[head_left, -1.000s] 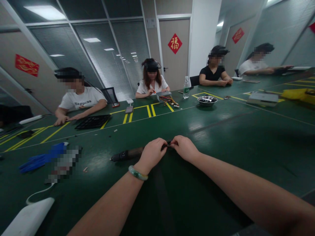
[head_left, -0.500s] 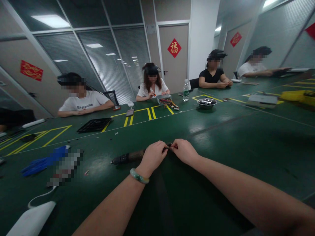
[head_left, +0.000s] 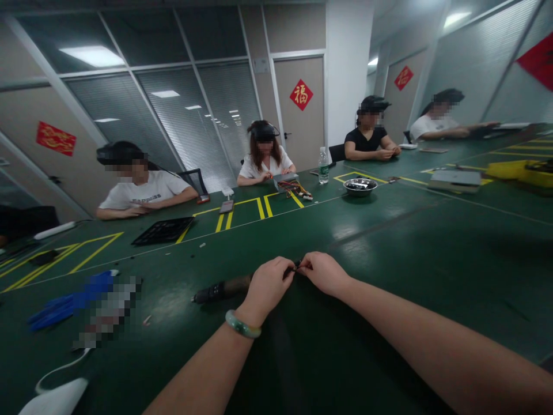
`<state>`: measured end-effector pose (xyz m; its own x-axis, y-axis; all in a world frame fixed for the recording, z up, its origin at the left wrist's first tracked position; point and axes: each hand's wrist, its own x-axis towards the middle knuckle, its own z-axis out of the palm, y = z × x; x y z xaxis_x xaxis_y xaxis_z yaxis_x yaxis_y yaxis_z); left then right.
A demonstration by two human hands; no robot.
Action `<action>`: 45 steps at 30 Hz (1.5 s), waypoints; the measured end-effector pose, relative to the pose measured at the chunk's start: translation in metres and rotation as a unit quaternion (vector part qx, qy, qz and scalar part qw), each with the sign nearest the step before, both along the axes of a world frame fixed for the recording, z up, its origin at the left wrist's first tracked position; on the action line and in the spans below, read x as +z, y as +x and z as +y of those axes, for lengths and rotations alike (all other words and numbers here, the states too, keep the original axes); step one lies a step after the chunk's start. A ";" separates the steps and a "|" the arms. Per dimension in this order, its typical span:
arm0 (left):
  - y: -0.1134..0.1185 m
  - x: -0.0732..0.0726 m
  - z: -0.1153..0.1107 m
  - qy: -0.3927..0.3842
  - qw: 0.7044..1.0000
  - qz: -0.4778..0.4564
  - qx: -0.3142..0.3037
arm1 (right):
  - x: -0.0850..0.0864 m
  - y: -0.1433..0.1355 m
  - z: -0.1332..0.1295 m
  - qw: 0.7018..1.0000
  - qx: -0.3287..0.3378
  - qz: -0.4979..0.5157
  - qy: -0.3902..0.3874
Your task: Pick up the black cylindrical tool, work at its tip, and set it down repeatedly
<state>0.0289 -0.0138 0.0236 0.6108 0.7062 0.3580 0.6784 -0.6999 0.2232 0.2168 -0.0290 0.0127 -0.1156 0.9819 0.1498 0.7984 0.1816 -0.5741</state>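
My left hand (head_left: 271,288), with a green bangle (head_left: 242,324) at its wrist, is closed in a pinch near the middle of the green table (head_left: 371,357). Facing it, my right hand (head_left: 325,273) pinches too, and the fingertips of both nearly meet. Between them is a small dark piece (head_left: 296,267), too small to name. A dark electric screwdriver (head_left: 222,289) lies on the table, its tip to the left, its other end hidden behind my left hand.
Blue gloves (head_left: 73,301) and a blurred device with a white cable lie left. Farther off are a black tray (head_left: 163,230), a metal bowl (head_left: 360,185), a water bottle (head_left: 323,166), a metal box with wires (head_left: 286,183) and yellow bins (head_left: 510,170). Several people sit across the table.
The view has shifted slightly, so the table and hands appear a little lower. Both hands keep their pinch close together, with little other movement.
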 end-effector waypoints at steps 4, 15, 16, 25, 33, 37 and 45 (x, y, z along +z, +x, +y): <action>-0.001 0.001 0.000 -0.004 1.000 0.001 0.001 | 0.001 0.001 -0.001 1.000 0.010 -0.006 0.017; -0.001 -0.001 0.001 0.009 1.000 -0.003 0.004 | -0.006 0.001 0.001 0.996 0.030 -0.029 0.080; -0.001 -0.001 0.001 0.012 1.000 -0.001 0.005 | -0.007 0.000 0.001 0.996 0.028 -0.028 0.080; 0.002 0.005 -0.003 0.015 0.999 0.033 -0.005 | -0.002 -0.005 -0.003 0.996 0.005 -0.041 0.076; 0.002 0.008 -0.006 0.022 0.999 0.039 0.017 | -0.004 -0.021 0.001 0.997 -0.073 0.002 0.021; 0.001 0.008 -0.006 0.021 0.999 0.041 0.028 | -0.003 -0.019 0.004 0.998 -0.065 0.005 -0.003; 0.000 0.008 -0.004 0.015 0.999 0.034 0.021 | 0.009 -0.007 0.006 0.998 0.021 -0.065 0.015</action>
<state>0.0285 -0.0178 0.0319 0.6045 0.7213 0.3381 0.7202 -0.6762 0.1552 0.2098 -0.0226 0.0215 -0.1769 0.9710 0.1609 0.8570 0.2324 -0.4600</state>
